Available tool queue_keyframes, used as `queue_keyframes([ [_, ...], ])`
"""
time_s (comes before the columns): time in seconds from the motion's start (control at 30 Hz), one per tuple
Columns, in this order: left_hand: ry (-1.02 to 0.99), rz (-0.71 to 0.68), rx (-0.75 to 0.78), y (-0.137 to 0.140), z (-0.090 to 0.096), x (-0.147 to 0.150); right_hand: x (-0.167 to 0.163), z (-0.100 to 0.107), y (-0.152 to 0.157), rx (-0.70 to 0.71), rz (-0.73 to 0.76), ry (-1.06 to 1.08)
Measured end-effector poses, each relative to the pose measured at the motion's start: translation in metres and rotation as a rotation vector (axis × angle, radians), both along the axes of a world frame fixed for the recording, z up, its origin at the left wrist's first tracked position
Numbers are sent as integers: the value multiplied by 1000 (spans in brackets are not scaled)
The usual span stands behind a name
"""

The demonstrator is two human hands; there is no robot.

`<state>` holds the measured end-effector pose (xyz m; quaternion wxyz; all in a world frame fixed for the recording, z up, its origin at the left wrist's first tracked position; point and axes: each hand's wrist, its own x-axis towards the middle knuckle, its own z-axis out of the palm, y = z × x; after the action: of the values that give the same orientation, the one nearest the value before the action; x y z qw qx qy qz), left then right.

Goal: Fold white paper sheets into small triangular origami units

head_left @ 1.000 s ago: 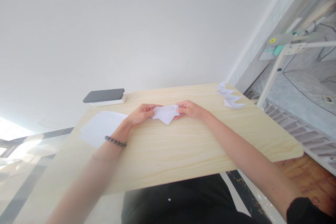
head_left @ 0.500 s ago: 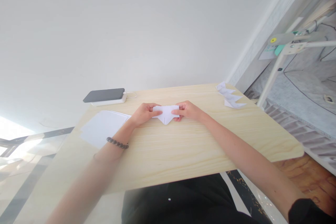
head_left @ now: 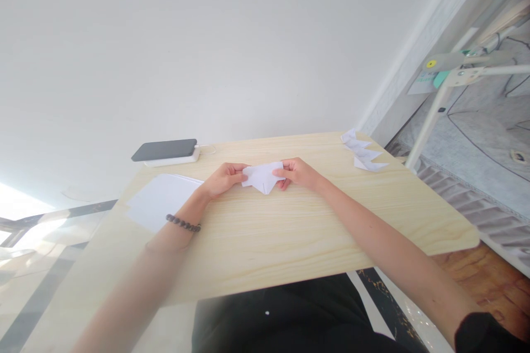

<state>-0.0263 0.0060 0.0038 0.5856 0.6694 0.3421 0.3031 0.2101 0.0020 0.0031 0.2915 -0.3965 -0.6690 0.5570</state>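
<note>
A small piece of folded white paper point(head_left: 263, 177) is stretched between my hands above the middle of the table. Its top edge runs nearly straight, and a pointed flap hangs down in the centre. My left hand point(head_left: 226, 179) pinches its left end between thumb and fingers. On the other end, my right hand point(head_left: 297, 172) grips with the thumb in front and the fingers behind, partly hidden by the paper.
Loose white sheets point(head_left: 159, 201) lie beside my left forearm. At the back left a dark phone point(head_left: 165, 149) rests on a white block with a cable. Several folded paper pieces point(head_left: 362, 153) sit at the back right of the wooden table point(head_left: 314, 237). A wall rises behind.
The folded paper has shifted slightly right and tilted, its right end higher. My left thumb has slid outward toward the paper's left end.
</note>
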Motion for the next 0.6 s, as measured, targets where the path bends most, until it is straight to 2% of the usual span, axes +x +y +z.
queue_keyframes([
  [0.2,42,165,13,-2,-2,8,-3,2,-3,73,-59,-25],
  [0.4,77,228,42,-4,0,10,-3,4,-8,97,-115,-113],
  [0.5,92,260,126,-4,-1,11,-3,3,-8,157,-160,-89],
  [0.6,100,312,285,-4,-1,11,-4,1,-7,257,-247,-69],
])
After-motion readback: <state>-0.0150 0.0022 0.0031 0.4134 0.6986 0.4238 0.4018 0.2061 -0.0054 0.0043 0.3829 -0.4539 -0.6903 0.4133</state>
